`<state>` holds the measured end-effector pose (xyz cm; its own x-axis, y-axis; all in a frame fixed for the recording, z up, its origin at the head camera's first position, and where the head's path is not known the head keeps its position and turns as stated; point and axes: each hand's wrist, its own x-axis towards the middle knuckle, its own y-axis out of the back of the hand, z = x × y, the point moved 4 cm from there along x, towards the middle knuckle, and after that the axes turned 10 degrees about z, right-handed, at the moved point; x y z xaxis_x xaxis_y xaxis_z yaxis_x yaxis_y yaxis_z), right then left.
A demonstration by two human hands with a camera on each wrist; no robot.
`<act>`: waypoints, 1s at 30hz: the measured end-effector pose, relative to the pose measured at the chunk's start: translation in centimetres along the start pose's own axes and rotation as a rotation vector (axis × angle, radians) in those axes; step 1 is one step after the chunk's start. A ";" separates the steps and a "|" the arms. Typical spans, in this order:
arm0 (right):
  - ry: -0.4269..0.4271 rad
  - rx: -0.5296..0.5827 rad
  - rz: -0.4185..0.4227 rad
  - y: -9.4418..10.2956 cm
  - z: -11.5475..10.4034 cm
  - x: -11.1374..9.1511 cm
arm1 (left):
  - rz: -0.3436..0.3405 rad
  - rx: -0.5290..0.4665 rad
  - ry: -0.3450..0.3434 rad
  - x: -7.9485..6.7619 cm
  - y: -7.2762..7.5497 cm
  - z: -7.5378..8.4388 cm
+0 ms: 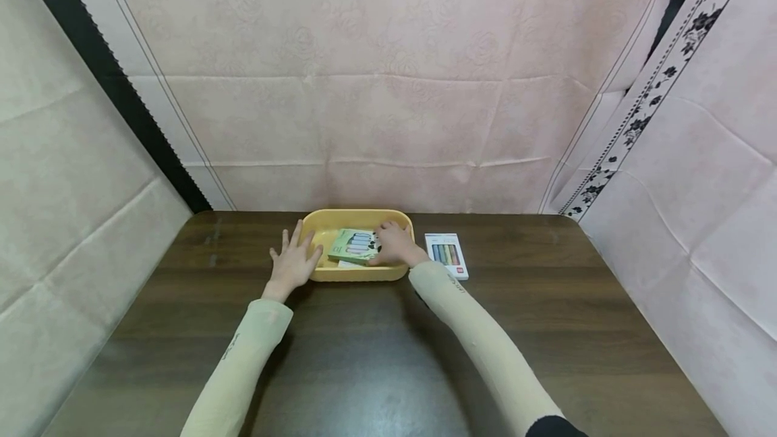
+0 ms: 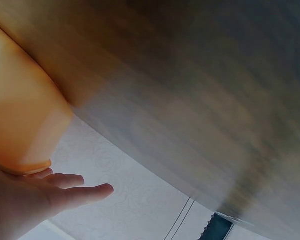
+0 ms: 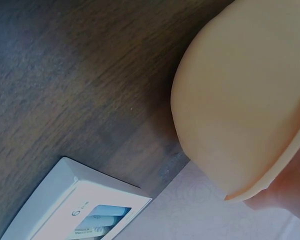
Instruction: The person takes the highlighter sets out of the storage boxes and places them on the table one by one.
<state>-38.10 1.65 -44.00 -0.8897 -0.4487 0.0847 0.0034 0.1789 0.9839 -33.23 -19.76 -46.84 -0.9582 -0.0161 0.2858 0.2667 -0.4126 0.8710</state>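
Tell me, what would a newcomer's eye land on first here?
Probably the bright yellow tray near the far edge of the brown table, with a green box inside. Next, the left hand, fingers spread, at the tray's left side, and the right hand inside, at the green box's right end. A white box lies on the table, right of the tray.

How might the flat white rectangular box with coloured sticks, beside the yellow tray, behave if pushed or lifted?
The flat white rectangular box seems unlikely to roll or tip, lying broad-side down on the brown wood-grain table. Its crisp, straight edges suggest fairly stiff card. The coloured sticks behind its window might shift if tilted.
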 end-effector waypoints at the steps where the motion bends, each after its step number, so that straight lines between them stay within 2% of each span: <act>1: 0.000 -0.001 -0.001 0.0 0.0 0.0 | 0.001 -0.004 -0.001 0.0 0.0 0.0; 19: 0.013 0.043 0.045 0.5 0.0 -0.1 | -0.006 0.000 0.000 0.0 0.1 0.2; 30: 0.057 0.009 0.075 0.9 -0.1 -0.3 | -0.006 -0.007 0.001 0.0 0.1 0.2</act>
<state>-37.81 1.90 -43.14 -0.8599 -0.4824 0.1668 0.0645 0.2215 0.9730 -33.20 -19.62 -46.67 -0.9598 -0.0148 0.2802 0.2603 -0.4192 0.8698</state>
